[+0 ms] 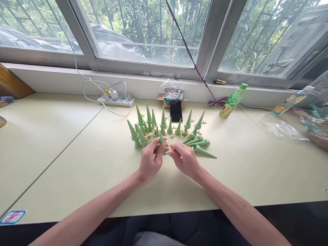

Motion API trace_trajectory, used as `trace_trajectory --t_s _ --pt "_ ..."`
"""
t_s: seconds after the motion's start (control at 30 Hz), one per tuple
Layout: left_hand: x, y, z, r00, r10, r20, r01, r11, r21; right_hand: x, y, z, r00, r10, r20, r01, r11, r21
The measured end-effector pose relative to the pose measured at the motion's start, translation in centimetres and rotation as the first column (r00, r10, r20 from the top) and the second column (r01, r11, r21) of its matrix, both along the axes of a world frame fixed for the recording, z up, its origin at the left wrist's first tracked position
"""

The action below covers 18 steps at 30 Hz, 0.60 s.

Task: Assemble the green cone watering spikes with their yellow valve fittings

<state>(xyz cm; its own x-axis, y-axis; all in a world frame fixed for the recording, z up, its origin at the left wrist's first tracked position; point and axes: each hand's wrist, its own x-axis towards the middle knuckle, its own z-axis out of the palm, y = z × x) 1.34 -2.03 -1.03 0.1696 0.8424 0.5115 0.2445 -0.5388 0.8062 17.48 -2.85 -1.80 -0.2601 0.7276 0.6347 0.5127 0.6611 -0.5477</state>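
Note:
My left hand (151, 159) is closed around a green cone-shaped spike (161, 138), its tip pointing up. My right hand (186, 160) pinches a small yellow valve piece (170, 148) at the side of that spike. Behind my hands stand several upright green spikes (163, 121), many with yellow valves on their sides. To the right of my right hand, several green spikes (202, 142) lie on the table, one with its tip toward the right (206, 152). My fingers partly hide the held spike's lower part.
A black phone (175, 111) leans by a small box with clear plastic wrap (173, 91). A white power strip (116, 100) with cables lies at back left. At back right are a green-capped bottle (232, 101), plastic bags (284, 130) and a bowl (317, 139).

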Motion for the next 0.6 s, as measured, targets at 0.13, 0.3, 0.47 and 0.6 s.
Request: trace_trajectory --t_s 0.13,0.3,0.47,0.6 --pt "0.1 -0.1 -0.2 0.999 -0.032 -0.02 0.033 0.998 0.052 0.0 0.0 0.1 0.999 -0.011 -0.036 0.01 1.0 -0.006" --pt "0.1 -0.3 -1.2 0.994 -0.074 -0.081 0.087 0.984 0.159 0.0 0.0 0.1 0.993 -0.064 -0.104 0.058 0.996 -0.062" --pt "-0.2 -0.1 -2.0 0.986 -0.085 -0.143 0.117 0.965 0.233 -0.2 0.0 0.1 0.989 -0.081 -0.124 0.061 0.986 -0.154" --pt "0.0 0.0 -1.7 0.987 -0.064 -0.15 0.097 0.97 0.225 -0.2 0.1 0.0 0.986 -0.099 -0.137 0.075 0.983 -0.169"
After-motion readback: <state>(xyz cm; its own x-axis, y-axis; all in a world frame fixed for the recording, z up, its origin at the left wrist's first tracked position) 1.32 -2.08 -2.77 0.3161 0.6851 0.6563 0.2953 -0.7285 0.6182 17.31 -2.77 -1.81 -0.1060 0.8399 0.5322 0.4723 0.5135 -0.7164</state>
